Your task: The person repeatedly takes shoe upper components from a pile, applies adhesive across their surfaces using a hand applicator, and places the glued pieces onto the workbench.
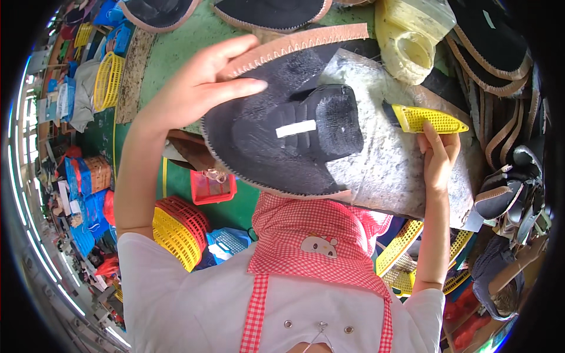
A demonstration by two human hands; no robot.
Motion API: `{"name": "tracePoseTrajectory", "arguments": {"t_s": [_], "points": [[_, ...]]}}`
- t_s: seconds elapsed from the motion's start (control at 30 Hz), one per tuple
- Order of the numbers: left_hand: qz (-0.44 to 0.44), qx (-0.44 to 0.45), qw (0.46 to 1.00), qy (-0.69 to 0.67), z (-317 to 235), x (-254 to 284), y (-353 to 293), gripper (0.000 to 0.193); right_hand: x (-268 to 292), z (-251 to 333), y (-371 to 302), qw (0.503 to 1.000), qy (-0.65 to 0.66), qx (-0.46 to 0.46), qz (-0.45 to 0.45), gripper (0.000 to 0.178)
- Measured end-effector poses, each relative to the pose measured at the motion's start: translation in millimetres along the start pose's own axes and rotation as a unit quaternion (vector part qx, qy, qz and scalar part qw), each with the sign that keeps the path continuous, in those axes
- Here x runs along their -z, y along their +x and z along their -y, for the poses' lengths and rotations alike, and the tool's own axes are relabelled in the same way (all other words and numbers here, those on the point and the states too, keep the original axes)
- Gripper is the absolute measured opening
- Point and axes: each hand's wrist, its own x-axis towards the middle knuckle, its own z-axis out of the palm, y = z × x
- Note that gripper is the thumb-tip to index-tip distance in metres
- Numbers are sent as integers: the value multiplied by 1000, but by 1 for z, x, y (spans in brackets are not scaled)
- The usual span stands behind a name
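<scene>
The left hand (197, 82) pinches a black shoe upper (259, 150) bearing a white label (296, 129). The right hand (439, 156) clasps a perforated yellow tool (440, 120).

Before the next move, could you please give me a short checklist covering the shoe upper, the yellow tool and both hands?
1. Left hand gripping the black shoe upper: ok, thumb on its face, by the tan stitched edging.
2. Right hand holding the yellow perforated tool: ok, a finger rests on it.
3. Tool's dark tip clear of the upper: ok, a gap shows between them.
4. White strip on the upper uncovered: ok, nothing lies over it.
5. Upper flat against the grey slab: cannot tell, its underside is hidden.
</scene>
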Motion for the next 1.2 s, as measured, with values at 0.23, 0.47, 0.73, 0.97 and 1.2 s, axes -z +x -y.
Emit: {"name": "tracePoseTrajectory", "arguments": {"t_s": [0.23, 0.47, 0.73, 0.97, 1.2], "points": [[-231, -178, 914, 283, -39, 5, -30, 11, -5, -3, -4, 999, 41, 33, 0, 14], [9, -222, 903, 368, -23, -40, -25, 28, 4, 16, 11, 992, 109, -60, -11, 8], [84, -94, 896, 426, 46, -72, -47, 74, -52, 41, 12, 937, -308, 120, 115, 16], [38, -151, 898, 411, 38, -57, -41, 67, -6, 39, -17, 950, -249, 0, 190, 1], [-504, -71, 852, -125, 100, 131, -42, 27, 9, -1, -21, 992, -107, -23, 55, 5]]}}
